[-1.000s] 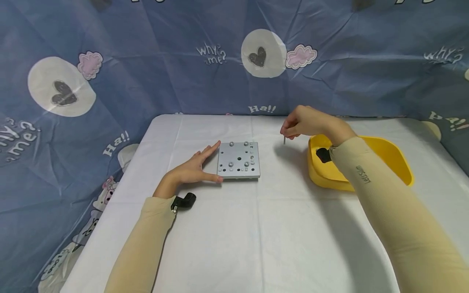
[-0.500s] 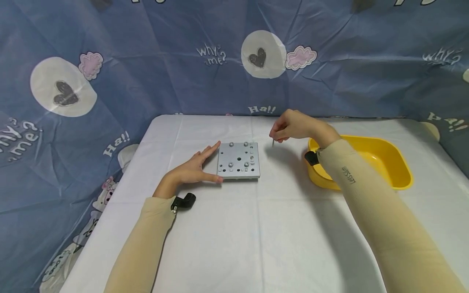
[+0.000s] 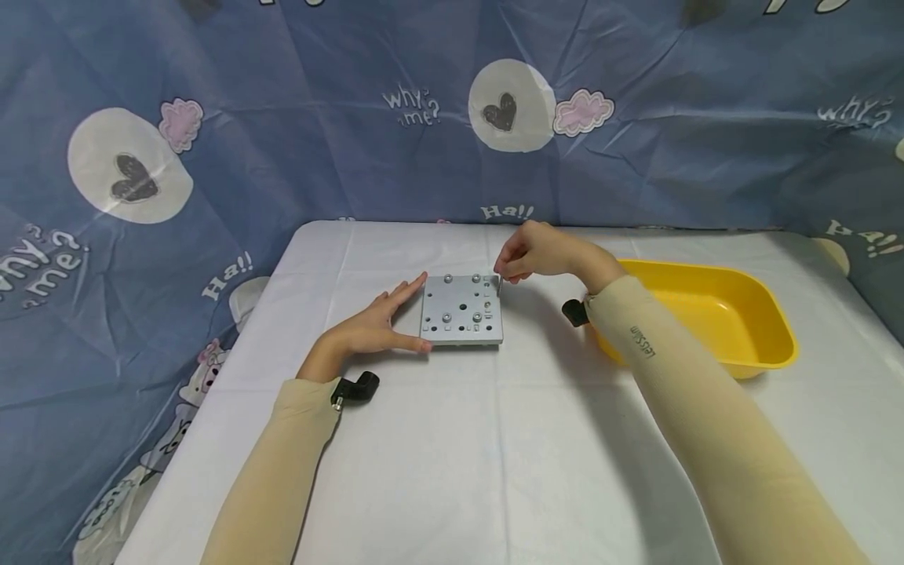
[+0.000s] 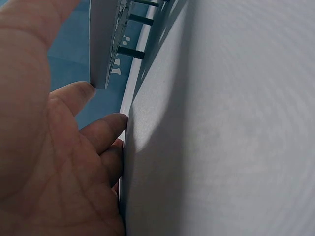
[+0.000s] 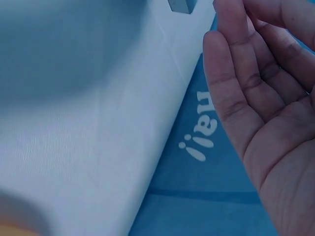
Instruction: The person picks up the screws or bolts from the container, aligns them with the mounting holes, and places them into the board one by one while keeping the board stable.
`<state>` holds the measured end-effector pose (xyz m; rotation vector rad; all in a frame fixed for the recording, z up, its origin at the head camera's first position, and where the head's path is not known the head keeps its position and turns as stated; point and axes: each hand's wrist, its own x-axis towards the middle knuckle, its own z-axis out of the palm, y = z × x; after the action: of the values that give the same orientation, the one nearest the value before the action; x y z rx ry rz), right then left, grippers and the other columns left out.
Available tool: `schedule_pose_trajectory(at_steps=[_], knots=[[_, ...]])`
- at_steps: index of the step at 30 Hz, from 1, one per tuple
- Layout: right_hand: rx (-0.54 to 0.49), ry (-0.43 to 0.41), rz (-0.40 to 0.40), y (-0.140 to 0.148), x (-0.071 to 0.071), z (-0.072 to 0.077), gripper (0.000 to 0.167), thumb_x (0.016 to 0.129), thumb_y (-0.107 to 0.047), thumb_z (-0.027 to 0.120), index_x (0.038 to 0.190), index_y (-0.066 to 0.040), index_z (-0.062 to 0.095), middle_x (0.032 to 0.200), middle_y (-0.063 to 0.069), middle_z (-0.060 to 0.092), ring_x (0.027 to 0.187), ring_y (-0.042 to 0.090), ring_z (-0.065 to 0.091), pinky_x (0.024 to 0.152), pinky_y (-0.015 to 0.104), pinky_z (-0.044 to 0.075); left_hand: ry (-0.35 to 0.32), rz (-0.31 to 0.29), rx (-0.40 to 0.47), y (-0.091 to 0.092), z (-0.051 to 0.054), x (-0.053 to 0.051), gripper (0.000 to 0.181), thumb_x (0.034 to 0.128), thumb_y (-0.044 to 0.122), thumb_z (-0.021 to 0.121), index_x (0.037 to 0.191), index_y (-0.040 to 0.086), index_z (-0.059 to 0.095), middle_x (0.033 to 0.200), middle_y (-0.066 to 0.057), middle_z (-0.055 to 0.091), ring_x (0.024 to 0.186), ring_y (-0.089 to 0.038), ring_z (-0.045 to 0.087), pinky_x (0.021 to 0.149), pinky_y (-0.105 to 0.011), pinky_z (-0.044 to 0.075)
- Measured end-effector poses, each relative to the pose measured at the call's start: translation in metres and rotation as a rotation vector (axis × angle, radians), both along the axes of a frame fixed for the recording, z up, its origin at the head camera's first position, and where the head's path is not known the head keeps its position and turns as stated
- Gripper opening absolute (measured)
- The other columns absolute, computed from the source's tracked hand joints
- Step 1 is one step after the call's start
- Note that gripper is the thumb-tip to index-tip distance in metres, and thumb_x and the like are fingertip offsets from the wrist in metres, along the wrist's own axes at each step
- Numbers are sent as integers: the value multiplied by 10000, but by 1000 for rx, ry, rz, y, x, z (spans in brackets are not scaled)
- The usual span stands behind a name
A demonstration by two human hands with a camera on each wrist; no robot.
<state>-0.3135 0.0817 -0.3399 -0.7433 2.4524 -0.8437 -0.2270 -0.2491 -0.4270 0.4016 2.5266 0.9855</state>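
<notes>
Fingers of right hand pinch thin metal piece at far right corner of metal plate, which sits between the hands; left hand spread, touching plate's left edge. Looks partway: four round-headed screws in, several holes bare, thin piece not placed. Yellow bin right: no contents made out, sleeve hides some.
</notes>
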Motion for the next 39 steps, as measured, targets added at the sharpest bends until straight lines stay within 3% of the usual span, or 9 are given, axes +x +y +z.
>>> schedule_pose_trajectory(at_steps=[4, 8, 17, 22, 29, 39], knots=[[-9, 8, 10, -6, -2, -5, 160, 1023, -149, 729, 1082, -29, 817, 884, 35, 810, 864, 217, 749, 783, 244, 569, 3, -3, -9, 0, -1, -1, 1266, 783, 564, 931, 1701, 528, 60, 1833, -57, -11, 1663, -489, -99, 1294, -772, 16], [-23, -3, 12, -12, -2, -8, 165, 1027, -138, 724, 1096, -20, 816, 933, 70, 817, 922, 297, 763, 801, 262, 591, 9, -6, -16, 1, -2, -2, 1272, 781, 569, 931, 1701, 528, 53, 1833, -68, -11, 1659, -507, -92, 1289, -780, 22], [-45, 5, 19, -23, -4, -13, 145, 1015, -125, 737, 1067, -18, 819, 865, 15, 783, 786, 123, 686, 755, 225, 552, 12, -4, -13, -1, -4, -5, 1267, 776, 578, 932, 1695, 542, 61, 1833, -65, -4, 1660, -500, -97, 1294, -772, 20], [-51, 12, 19, -28, -5, -15, 146, 1013, -126, 739, 1066, -20, 824, 856, 9, 782, 786, 122, 685, 761, 239, 559, 14, -4, -13, -1, -5, -6, 1263, 776, 585, 929, 1690, 555, 59, 1832, -68, -8, 1660, -500, -96, 1294, -772, 20], [-79, -16, 21, -33, -6, -17, 157, 1021, -81, 710, 1086, 27, 803, 862, 54, 785, 789, 133, 715, 862, 383, 640, 15, -2, -11, -1, -7, -9, 1274, 772, 582, 933, 1701, 530, 63, 1833, -70, -10, 1660, -503, -95, 1298, -766, 20], [-81, -29, 7, -35, -7, -18, 158, 1022, -78, 708, 1093, 28, 801, 881, 54, 793, 790, 105, 713, 862, 371, 645, 21, -7, -11, -1, -9, -9, 1260, 781, 578, 928, 1694, 546, 60, 1834, -64, 0, 1658, -508, -94, 1295, -770, 20]])
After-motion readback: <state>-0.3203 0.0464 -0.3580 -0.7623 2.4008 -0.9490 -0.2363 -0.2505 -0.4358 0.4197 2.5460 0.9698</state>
